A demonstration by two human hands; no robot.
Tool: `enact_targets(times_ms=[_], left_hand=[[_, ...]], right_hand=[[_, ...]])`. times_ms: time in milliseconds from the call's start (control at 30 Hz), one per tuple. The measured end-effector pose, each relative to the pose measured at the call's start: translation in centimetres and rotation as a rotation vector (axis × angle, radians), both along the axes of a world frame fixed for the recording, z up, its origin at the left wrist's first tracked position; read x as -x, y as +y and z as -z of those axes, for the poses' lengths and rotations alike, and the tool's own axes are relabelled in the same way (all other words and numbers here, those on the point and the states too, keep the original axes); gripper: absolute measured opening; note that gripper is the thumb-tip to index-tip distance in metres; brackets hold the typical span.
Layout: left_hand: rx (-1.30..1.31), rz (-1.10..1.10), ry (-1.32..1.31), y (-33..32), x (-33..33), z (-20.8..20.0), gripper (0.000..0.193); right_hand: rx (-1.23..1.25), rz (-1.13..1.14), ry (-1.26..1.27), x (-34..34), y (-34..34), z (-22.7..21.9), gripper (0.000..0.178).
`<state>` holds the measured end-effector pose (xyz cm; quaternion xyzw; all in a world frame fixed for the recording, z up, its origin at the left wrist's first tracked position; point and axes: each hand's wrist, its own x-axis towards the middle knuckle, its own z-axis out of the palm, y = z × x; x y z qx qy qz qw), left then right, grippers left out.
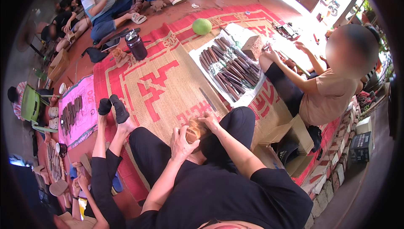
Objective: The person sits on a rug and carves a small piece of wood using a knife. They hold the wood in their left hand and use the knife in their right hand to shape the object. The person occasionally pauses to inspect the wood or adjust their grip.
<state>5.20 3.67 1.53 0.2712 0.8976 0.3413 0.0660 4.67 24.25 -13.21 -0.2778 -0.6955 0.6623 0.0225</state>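
My left hand (182,144) is wrapped round a rounded orange-brown piece (193,134), which looks like wood, with a flat pale face turned up. Against the far right side of the same piece, my right hand (210,122) has its fingers bent over it. The piece is held above my crossed legs, over the woven mat (185,81). Its lower part is hidden by my hands and legs, and its exact kind cannot be made out.
Many slim dark wooden pieces (227,67) lie on white sheets ahead. A green round fruit (202,26) and a dark flask (135,46) stand farther off. An open cardboard box (290,145) sits right. One person (332,90) works at right; another's socked feet (120,109) reach in left.
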Motion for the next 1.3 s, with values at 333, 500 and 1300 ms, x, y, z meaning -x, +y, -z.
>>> enact_targets(times_ms=[333,500,1300], left_hand=[[-0.197,-0.014,0.168,-0.8,-0.4,0.3,0.065],[-0.235,-0.027,0.207,-1.2,-0.1,0.1,0.064],[-0.154,-0.129,0.214,-1.8,0.4,1.8,0.063]], right_hand=[[0.342,0.106,0.152,-0.4,-0.2,0.1,0.018],[0.501,0.242,0.233,-0.8,1.4,0.1,0.015],[0.566,0.249,0.136,-0.5,1.0,-0.7,0.012]])
